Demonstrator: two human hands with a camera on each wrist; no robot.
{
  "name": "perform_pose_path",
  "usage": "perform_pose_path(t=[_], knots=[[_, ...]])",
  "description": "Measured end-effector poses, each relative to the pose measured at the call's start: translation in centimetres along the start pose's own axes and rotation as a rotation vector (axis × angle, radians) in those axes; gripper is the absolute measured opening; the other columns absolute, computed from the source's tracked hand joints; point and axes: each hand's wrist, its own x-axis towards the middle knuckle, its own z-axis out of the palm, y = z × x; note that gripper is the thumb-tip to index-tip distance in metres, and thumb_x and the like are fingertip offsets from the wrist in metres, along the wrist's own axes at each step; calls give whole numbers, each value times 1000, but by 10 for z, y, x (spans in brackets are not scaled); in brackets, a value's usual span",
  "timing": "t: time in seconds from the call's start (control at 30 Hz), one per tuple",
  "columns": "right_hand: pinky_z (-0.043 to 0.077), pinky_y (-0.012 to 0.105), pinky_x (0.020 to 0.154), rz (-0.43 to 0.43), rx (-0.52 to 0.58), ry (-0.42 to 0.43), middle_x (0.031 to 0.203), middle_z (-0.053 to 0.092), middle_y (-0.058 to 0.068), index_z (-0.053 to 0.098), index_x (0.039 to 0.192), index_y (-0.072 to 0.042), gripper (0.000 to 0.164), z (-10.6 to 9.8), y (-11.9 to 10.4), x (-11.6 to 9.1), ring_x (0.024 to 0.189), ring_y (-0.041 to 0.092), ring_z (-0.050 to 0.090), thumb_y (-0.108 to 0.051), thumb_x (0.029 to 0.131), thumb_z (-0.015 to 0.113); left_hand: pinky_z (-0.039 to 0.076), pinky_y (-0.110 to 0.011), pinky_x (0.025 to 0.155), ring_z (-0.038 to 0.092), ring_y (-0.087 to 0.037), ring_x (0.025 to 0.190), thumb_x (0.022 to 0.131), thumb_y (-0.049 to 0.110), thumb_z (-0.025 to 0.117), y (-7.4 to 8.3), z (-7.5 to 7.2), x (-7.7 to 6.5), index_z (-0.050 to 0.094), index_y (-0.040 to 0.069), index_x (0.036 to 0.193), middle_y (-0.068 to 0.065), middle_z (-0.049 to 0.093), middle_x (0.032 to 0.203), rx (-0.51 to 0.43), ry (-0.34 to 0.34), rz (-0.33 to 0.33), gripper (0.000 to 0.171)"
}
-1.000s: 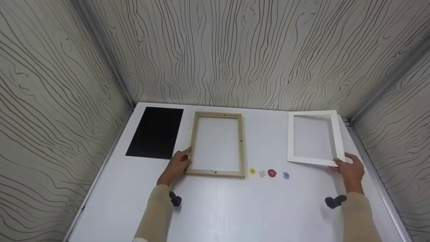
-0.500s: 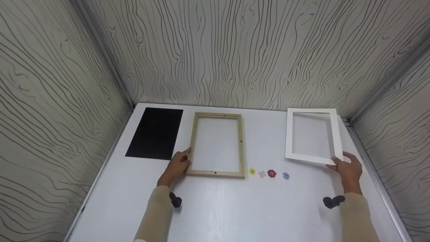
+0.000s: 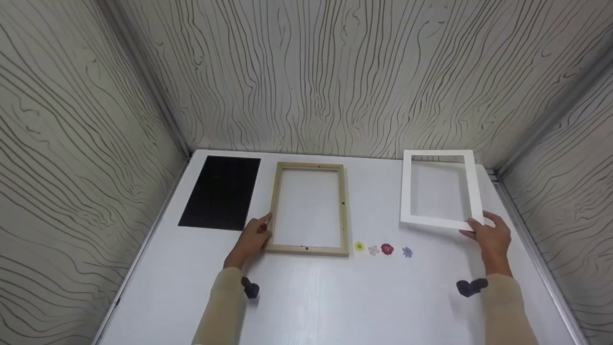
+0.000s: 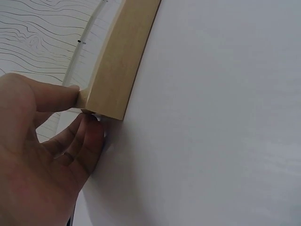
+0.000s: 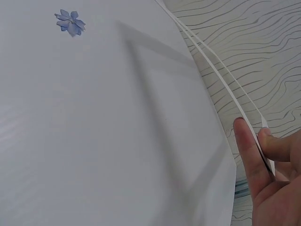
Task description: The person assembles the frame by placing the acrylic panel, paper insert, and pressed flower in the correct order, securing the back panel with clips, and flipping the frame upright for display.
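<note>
A light wooden picture frame (image 3: 343,215) lies at the middle of the white table. My left hand (image 3: 249,239) pinches its left side near the lower corner; in the left wrist view the thumb is on the wood (image 4: 120,61) and curled fingers sit below the edge. At the right, my right hand (image 3: 494,239) holds a thin white picture mat (image 3: 406,191) by its lower right corner, between thumb and fingers. The mat is raised above the table, and its shadow (image 5: 150,94) falls on the surface in the right wrist view.
A black rectangular panel (image 3: 222,191) lies left of the wooden frame. Several small pressed flowers sit in a row between the hands: yellow (image 3: 359,246), pale pink (image 3: 373,250), red (image 3: 387,248) and blue-violet (image 3: 407,252). Patterned walls (image 3: 306,86) enclose the table's back and sides.
My right hand has carried the white mat leftward and slightly up in the head view. The left hand keeps its hold on the wooden frame, which stays put.
</note>
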Motion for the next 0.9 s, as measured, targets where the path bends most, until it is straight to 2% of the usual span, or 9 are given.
perform_pose_path(t=[0.27, 0.5, 0.73, 0.9], knots=[[62, 23, 80, -26, 8, -22, 95, 62, -8, 25, 167, 1, 72, 13, 1, -9, 72, -3, 73, -10, 107, 63, 53, -43, 96, 56, -23, 107, 101, 14, 62, -3, -1, -5, 48, 19, 162, -12, 57, 124, -2, 6, -20, 63], [62, 25, 84, -26, 12, -36, 108, 59, 0, 26, 168, -3, 73, 21, -11, -11, 77, -4, 73, -14, 107, 65, 53, -46, 97, 56, -24, 107, 100, 13, 62, -1, -3, -1, 48, 18, 161, -12, 58, 124, -2, 9, 2, 63], [63, 23, 80, -40, 77, -34, 100, 62, -3, 28, 166, 0, 71, 28, -25, -18, 74, 2, 76, -10, 106, 64, 51, -48, 104, 56, -24, 112, 102, 17, 62, 2, 0, 0, 46, 21, 163, -10, 56, 127, -33, -1, -37, 62], [62, 22, 81, -41, 57, -45, 99, 63, -6, 28, 166, -2, 71, 34, -27, -21, 75, 2, 76, -13, 107, 65, 53, -45, 100, 57, -25, 110, 102, 14, 62, 3, 1, 0, 47, 19, 162, -12, 57, 126, -27, 7, -30, 62]])
